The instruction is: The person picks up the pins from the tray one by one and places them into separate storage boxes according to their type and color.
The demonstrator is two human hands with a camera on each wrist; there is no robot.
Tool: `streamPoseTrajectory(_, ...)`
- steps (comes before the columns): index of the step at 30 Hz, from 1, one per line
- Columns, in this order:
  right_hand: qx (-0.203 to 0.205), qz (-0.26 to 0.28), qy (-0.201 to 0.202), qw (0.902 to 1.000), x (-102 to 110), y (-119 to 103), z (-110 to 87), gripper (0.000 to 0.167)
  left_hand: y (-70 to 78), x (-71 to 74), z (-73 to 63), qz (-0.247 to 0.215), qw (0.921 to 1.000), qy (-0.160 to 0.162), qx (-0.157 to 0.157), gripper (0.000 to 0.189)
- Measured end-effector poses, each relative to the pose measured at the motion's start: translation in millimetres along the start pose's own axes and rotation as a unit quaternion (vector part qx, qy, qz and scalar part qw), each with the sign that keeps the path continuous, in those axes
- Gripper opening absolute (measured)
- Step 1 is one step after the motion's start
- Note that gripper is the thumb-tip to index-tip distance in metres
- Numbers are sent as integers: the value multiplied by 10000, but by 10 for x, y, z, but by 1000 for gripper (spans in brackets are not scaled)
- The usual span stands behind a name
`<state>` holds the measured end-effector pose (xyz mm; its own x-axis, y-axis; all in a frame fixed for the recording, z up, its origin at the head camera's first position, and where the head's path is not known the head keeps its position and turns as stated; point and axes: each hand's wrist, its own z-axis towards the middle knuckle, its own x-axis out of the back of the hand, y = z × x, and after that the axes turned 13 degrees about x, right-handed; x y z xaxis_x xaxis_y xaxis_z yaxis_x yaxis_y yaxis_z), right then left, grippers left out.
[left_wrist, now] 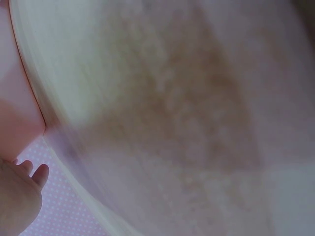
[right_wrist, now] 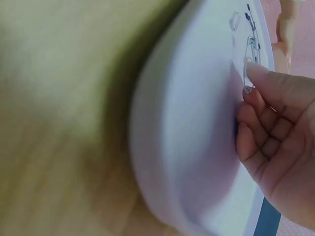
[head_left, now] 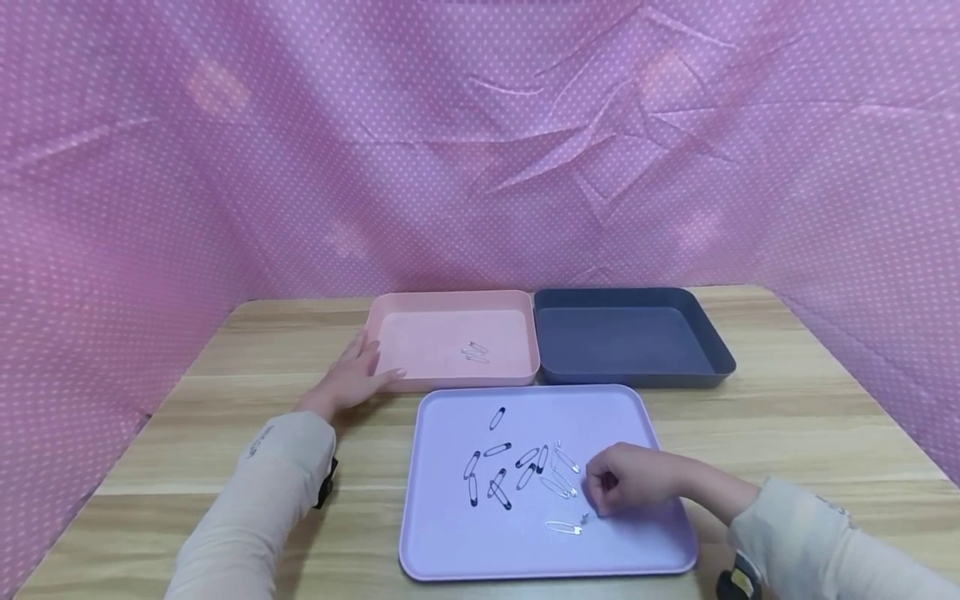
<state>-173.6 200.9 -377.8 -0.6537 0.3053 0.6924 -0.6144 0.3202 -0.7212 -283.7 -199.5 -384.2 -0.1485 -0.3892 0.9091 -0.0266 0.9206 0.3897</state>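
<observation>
Slim black metal safety pins (head_left: 497,449) are lying flat mid-way across a lavender rectangular tray (head_left: 450,550), two crossing. Thin silver metal safety pins (head_left: 555,487) are clustering to their right; the right hand (head_left: 624,481) is pinching one silver pin (right_wrist: 247,90). A few silver pins (head_left: 476,352) are resting inside a pink rectangular tray (head_left: 412,333), its left side touching the left hand (head_left: 354,379).

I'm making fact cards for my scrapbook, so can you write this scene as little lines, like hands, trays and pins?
Left hand: at the near left corner of the pink tray
Right hand: seems to pinch a silver pin over the lavender tray
Lavender tray: nearest; holds loose black safety pins and silver ones
Pink tray: behind, on the left; holds a few silver safety pins
Dark blue tray: behind, on the right; no pins seen inside
Table: wooden
Backdrop: pink cloth, pale dots
</observation>
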Motion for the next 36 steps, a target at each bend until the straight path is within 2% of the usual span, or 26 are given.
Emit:
streamPoseTrajectory(3, 76, 79, 30, 9999, 26, 19, 23, 15, -2, -6, -1, 4, 10000, 12, -5, 86)
streamPoseTrajectory(7, -29, 98, 101, 9999, 73, 15, 67, 16, 0, -12, 4, -8, 10000, 23, -16, 86)
streamPoseTrajectory(13, -241, -22, 361, 9991, 154, -16, 155, 18, 1, -21, 18, 33, 10000, 20, -9, 89)
streamPoseTrajectory(19, -227, -66, 607, 9979, 222, 3, 239, 18, 0, -22, 22, -13, 10000, -8, 18, 89)
streamPoseTrajectory(27, -193, -23, 1150, 9932, 290, 58, 321, 16, -1, -12, 6, -23, 10000, -32, 90, 89)
streamPoseTrajectory(36, -427, 412, 1688, 9839, 385, 122, 458, 10, 7, -1, -8, -16, 9999, -44, 136, 87)
